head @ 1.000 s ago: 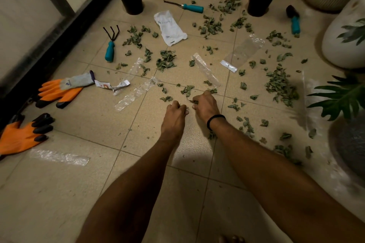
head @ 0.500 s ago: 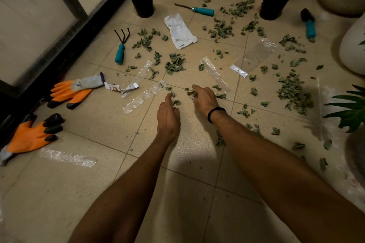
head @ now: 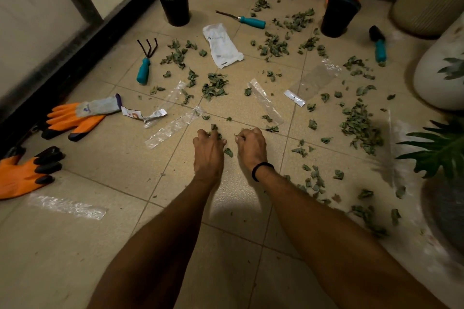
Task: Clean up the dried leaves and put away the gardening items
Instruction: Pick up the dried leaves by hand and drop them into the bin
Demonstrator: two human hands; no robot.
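Note:
Dried green leaves lie scattered over the tiled floor, with a thick pile (head: 361, 128) at the right and a smaller heap (head: 214, 85) in the middle. My left hand (head: 209, 147) has its fingers curled round a few leaves on the floor. Beside it my right hand (head: 251, 144) is curled and pinches leaves. A teal hand rake (head: 144, 68), a teal weeder (head: 247, 20) and a teal-handled trowel (head: 379, 44) lie further off. Orange gloves (head: 72, 118) (head: 22, 173) lie at the left.
Two black pots (head: 175, 5) (head: 339, 15) stand at the back, an orange pot behind the right one. A white packet (head: 222, 45) and clear plastic sleeves (head: 266, 101) (head: 66, 206) lie on the tiles. Large planters and a leafy plant (head: 439, 150) stand along the right.
Both hands reached forward with fingers spread over the leaves, then drew back slightly and curled in, gathering leaves between them.

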